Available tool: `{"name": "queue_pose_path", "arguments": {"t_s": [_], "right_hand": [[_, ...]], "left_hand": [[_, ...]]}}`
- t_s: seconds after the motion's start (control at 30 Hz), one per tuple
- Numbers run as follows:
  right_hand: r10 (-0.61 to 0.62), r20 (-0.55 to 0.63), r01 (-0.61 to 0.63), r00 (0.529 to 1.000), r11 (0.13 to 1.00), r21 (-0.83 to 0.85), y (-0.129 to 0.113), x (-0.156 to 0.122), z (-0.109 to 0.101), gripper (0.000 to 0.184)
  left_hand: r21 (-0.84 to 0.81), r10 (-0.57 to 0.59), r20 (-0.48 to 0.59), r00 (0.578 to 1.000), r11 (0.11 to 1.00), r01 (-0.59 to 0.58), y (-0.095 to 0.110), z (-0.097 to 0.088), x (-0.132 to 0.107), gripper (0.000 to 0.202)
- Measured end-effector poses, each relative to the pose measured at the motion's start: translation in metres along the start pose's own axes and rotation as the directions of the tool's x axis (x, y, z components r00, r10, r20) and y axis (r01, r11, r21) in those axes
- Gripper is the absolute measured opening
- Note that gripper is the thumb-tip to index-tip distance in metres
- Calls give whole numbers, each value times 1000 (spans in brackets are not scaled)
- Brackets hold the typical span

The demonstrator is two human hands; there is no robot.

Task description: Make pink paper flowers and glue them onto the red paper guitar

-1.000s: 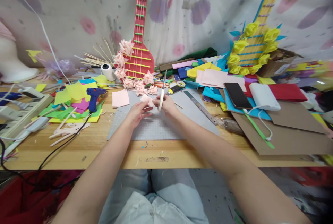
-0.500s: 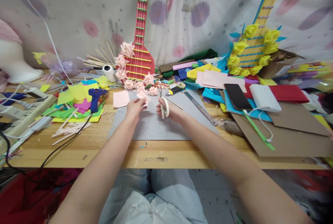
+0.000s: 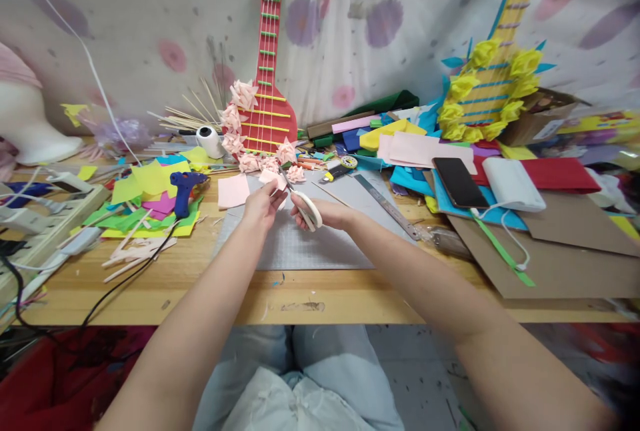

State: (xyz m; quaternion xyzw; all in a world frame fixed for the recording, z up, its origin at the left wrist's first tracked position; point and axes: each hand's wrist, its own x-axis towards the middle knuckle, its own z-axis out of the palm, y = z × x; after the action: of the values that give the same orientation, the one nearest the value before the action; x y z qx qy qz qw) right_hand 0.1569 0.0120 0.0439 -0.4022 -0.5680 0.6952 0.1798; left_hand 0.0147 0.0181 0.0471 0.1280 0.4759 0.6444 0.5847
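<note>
Over the grey cutting mat (image 3: 310, 251), my left hand (image 3: 263, 205) pinches a small pale pink piece (image 3: 278, 180), paper or felt. My right hand (image 3: 305, 212) grips white-handled scissors (image 3: 311, 209), whose blades point up and left and meet the edge of the pink piece. Whether the blades have gone through it, I cannot tell. A flat pink square (image 3: 233, 191) lies on the mat's left edge. Just behind my hands, a red toy lute (image 3: 280, 107) with pink flowers (image 3: 244, 95) leans on the curtain.
A blue glue gun (image 3: 184, 192) stands on coloured scraps at left, near a power strip (image 3: 55, 231). A steel ruler (image 3: 385, 206), utility knife (image 3: 336, 171), phone (image 3: 459, 182) and white power bank (image 3: 514, 185) lie right. A yellow-flowered instrument (image 3: 487, 94) leans behind.
The scissors have swung left, from pointing upright beside the pink piece to meeting it. My right hand has turned and come closer to my left hand.
</note>
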Motion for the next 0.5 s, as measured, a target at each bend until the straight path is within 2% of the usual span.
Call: {"name": "queue_pose_path", "arguments": {"t_s": [0.13, 0.3, 0.5], "right_hand": [[-49, -11, 49, 999, 999, -13, 1, 1, 5, 50], [-71, -51, 70, 996, 997, -27, 4, 4, 7, 54], [-79, -43, 79, 996, 997, -14, 6, 3, 8, 56]], "left_hand": [[-3, 9, -5, 1000, 1000, -9, -2, -1, 3, 14], [-12, 11, -16, 1000, 1000, -11, -3, -5, 7, 14], [4, -2, -19, 1000, 1000, 2, -3, -6, 4, 15]]}}
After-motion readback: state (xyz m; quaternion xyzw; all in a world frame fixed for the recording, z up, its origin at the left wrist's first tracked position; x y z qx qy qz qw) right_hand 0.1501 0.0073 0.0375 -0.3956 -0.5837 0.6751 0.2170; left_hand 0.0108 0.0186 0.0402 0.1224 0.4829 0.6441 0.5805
